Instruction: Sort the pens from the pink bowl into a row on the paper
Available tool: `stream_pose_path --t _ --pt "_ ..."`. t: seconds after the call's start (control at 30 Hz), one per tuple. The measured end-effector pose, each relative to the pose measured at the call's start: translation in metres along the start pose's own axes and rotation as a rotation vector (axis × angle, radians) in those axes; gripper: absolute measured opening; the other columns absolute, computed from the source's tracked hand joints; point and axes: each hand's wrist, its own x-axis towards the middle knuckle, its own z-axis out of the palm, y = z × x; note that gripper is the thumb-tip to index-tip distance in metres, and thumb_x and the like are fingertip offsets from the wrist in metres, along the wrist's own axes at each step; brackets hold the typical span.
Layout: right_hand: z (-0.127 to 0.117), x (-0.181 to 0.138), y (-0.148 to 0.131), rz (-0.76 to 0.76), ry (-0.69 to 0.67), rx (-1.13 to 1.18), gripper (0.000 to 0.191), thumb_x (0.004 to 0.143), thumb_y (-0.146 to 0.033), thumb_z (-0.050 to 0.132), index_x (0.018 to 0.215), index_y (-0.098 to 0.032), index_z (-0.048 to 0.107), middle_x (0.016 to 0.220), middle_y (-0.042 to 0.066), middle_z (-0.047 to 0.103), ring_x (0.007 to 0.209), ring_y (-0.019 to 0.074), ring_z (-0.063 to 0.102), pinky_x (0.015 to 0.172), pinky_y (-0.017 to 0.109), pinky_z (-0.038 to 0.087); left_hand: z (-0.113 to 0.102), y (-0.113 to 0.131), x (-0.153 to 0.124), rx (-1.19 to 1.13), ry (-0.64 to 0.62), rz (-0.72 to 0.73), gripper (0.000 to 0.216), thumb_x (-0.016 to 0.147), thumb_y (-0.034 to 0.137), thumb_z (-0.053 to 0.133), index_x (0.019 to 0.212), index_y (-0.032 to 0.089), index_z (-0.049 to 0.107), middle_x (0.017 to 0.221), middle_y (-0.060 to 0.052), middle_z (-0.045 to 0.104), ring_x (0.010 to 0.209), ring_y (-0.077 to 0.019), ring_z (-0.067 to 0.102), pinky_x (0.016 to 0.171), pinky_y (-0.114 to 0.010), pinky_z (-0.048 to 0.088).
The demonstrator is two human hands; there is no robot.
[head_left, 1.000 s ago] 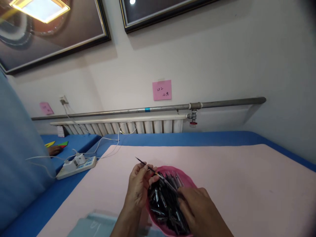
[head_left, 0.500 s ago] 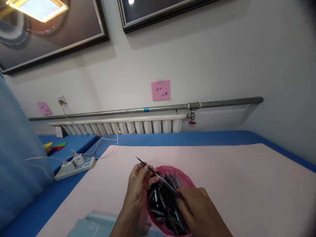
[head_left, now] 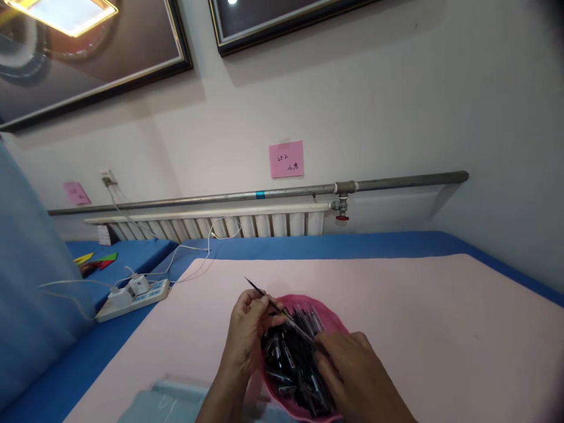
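A slim pen refill (head_left: pixel 299 330), with a pointed tip, a dark ink section and a clear tail, slants between both hands. My left hand (head_left: pixel 247 323) pinches its dark part between thumb and fingers, the tip sticking out up and to the left. My right hand (head_left: pixel 352 367) is closed around the clear end, which disappears under the fingers. Below both hands sits a round pink basket (head_left: pixel 337 320), filled with shiny black pen parts (head_left: pixel 282 358) and several clear slim tubes at its far side. My right hand covers part of the basket's right side.
A pale pink sheet (head_left: pixel 396 305) covers the blue table (head_left: pixel 374 244). At left lies a white power strip (head_left: pixel 152 296) with plugs and cables. A light-blue plastic bag (head_left: pixel 163 402) lies at the front. A radiator (head_left: pixel 264 225) and pipe run along the wall.
Almost nothing differs. The refill and my left hand have shifted very slightly to the right, with the grip of both hands unchanged.
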Motion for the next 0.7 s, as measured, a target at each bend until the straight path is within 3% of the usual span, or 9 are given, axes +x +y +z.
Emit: stream_pose_path --t 0.1,0.2,0.3,0.4,0.53,0.63,0.7 --pt "0.000 0.000 0.000 0.023 -0.119 0.073 0.018 0.087 -0.020 0.042 0.077 -0.026 0.056 0.075 0.001 0.067 0.071 0.0235 0.059 0.065 0.038 0.046 0.002 -0.003 -0.006 0.098 -0.088 -0.025 0.020 0.068 0.027 0.073 0.074 0.015 0.059 0.073 -0.003 0.067 0.067 -0.0128 0.063 0.062 -0.023 0.052" --pt "-0.002 0.002 -0.001 0.086 -0.105 0.156 0.016 0.086 -0.021 0.043 0.083 -0.027 0.059 0.077 0.001 0.068 0.074 0.0238 0.060 0.066 0.039 0.047 0.003 -0.005 -0.009 0.233 -0.199 -0.076 0.015 0.071 0.026 0.071 0.077 0.015 0.064 0.078 -0.003 0.067 0.069 -0.0106 0.060 0.067 -0.021 0.048" --pt "-0.007 0.004 0.000 0.197 -0.075 0.252 0.016 0.084 -0.025 0.045 0.086 -0.028 0.061 0.077 -0.001 0.069 0.075 0.0228 0.061 0.065 0.036 0.049 0.001 -0.006 -0.007 0.358 -0.224 -0.062 0.016 0.079 0.031 0.060 0.084 0.017 0.065 0.084 -0.004 0.066 0.078 -0.0141 0.060 0.073 -0.025 0.047" --pt "-0.012 0.007 0.002 0.304 -0.032 0.329 0.017 0.083 -0.029 0.047 0.087 -0.028 0.064 0.078 -0.001 0.070 0.076 0.0219 0.063 0.064 0.034 0.050 -0.002 -0.009 -0.004 0.703 -0.190 0.084 0.016 0.082 0.029 0.051 0.080 0.018 0.062 0.079 -0.004 0.063 0.077 -0.0178 0.057 0.073 -0.031 0.045" --pt "-0.015 0.009 0.004 0.370 0.007 0.382 0.019 0.082 -0.031 0.048 0.089 -0.028 0.066 0.080 0.000 0.071 0.077 0.0213 0.064 0.065 0.031 0.050 0.001 -0.018 -0.009 1.205 -0.163 0.246 0.009 0.074 0.024 0.057 0.067 0.019 0.059 0.080 -0.006 0.060 0.083 -0.0246 0.052 0.078 -0.038 0.038" --pt "-0.015 0.009 0.004 0.377 -0.015 0.389 0.019 0.082 -0.032 0.049 0.088 -0.028 0.066 0.082 0.000 0.071 0.079 0.0214 0.063 0.067 0.031 0.049 0.007 -0.023 -0.016 1.507 -0.173 0.258 0.010 0.074 0.027 0.058 0.071 0.019 0.063 0.087 -0.009 0.061 0.089 -0.0277 0.051 0.082 -0.040 0.036" --pt "-0.015 0.009 0.004 0.383 -0.036 0.386 0.019 0.082 -0.034 0.049 0.089 -0.028 0.066 0.084 0.000 0.071 0.081 0.0217 0.063 0.069 0.032 0.048 0.011 -0.023 -0.018 1.582 -0.171 0.219 0.013 0.074 0.027 0.057 0.078 0.018 0.065 0.092 -0.010 0.062 0.092 -0.0281 0.051 0.083 -0.040 0.035"
